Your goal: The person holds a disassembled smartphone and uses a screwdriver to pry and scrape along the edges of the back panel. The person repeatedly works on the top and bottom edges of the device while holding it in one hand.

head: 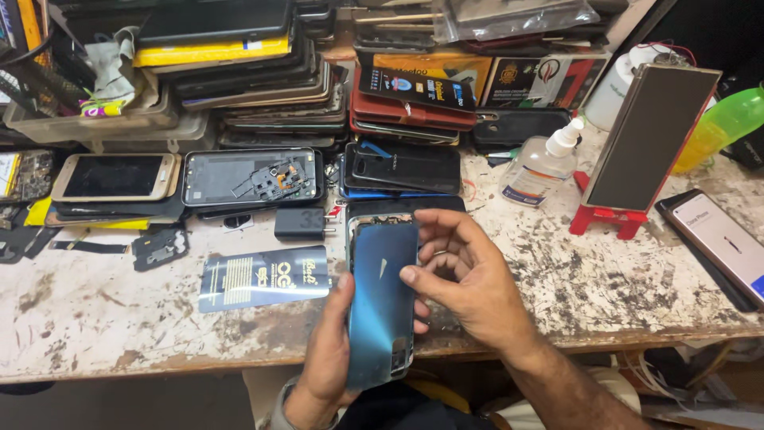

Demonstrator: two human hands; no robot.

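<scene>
A blue-green phone with its glossy back cover (pixel 380 299) facing up is held over the near edge of a worn white workbench (pixel 103 318). My left hand (pixel 326 358) grips the phone's lower left side from below, thumb on its edge. My right hand (pixel 469 279) holds the phone's right side, thumb pressed on the back cover, fingers curled at the upper right corner. The cover looks slightly lifted from the frame at the top.
Stacks of phones and covers (pixel 263 87) fill the back. An opened phone frame (pixel 251 177), a black charger (pixel 301 224), a dark flat packet (pixel 265 276), a pump bottle (pixel 545 163), a phone on a red stand (pixel 649 139) and a lit phone (pixel 724 239) lie around.
</scene>
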